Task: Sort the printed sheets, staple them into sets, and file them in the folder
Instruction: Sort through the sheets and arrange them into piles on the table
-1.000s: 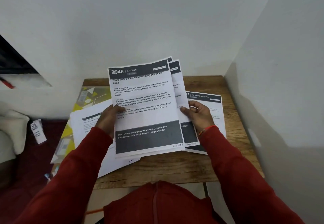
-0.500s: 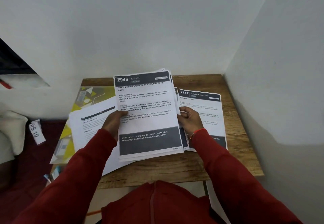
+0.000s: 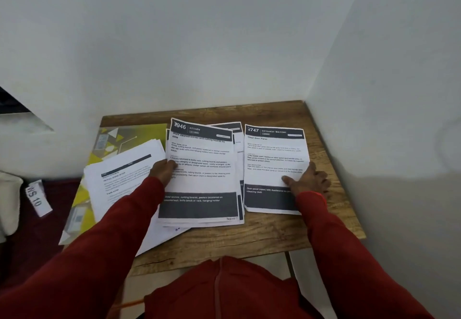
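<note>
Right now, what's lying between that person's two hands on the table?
In the head view, the kitchen sheets under the left hand and the entrance/balcony sheet under the right hand fill the stretch, with almost no bare wood between them.

You sit at a small wooden desk in a bare white corner at 12 o'clock, possibly a home workspace.

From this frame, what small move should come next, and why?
Probably lift the 2747 sheet with the right hand, whose thumb already lies on it. It lies alone on the table, apart from the 2946 stack the left hand grips, so it seems next to sort.
</note>
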Motion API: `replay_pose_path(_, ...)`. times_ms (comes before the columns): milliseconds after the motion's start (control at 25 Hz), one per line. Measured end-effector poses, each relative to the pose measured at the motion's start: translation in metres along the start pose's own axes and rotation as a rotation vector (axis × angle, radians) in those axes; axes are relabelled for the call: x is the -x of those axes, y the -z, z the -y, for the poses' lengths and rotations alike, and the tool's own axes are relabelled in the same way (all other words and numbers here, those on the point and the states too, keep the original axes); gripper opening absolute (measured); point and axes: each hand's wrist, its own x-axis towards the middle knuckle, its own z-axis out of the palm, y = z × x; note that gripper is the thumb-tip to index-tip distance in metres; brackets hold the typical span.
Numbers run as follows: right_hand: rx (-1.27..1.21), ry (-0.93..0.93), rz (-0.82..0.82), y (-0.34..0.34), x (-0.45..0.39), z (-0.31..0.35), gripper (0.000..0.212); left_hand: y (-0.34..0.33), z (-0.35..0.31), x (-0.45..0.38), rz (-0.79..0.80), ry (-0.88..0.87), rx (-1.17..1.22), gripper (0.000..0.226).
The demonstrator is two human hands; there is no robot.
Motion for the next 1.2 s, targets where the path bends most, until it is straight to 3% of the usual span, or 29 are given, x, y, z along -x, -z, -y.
replay_pose_path(120, -0.317, -0.019, -0.027, 0.007, -0.013, -0.008, 0.072, -0.001, -0.003, -0.001, -0.017, -0.008, 0.008, 0.028)
replay_pose_path(280, -0.624, 0.048, -0.228, 0.031, -0.021, -0.01, 0.033, 0.007, -0.01, -0.003, -0.077, -0.04, -0.006, 0.029)
replay_pose_path(520, -0.82, 0.191, -0.333, 0.065, -0.029, 0.009, 0.029, 0.011, -0.032, -0.009, -0.11, -0.078, 0.065, 0.023)
replay_pose_path(680, -0.936, 0.215, -0.189, 0.057, -0.024, 0.02, 0.028, -0.013, -0.041, -0.008, -0.041, -0.089, 0.042, 0.029)
replay_pose_path(760, -1.071, 0.172, -0.076, 0.045, -0.017, 0.025, 0.018, -0.026, -0.043, -0.004, -0.011, -0.069, 0.008, 0.031)
replay_pose_path(920, -1.311, 0.171, 0.114, 0.044, 0.016, 0.05, 0.012, -0.03, -0.046, 0.004, -0.053, -0.126, 0.119, 0.03)
replay_pose_path(1200, -1.572, 0.405, 0.279, 0.114, 0.101, 0.12, 0.019, 0.023, -0.045, 0.012, -0.164, -0.192, 0.347, 0.017)
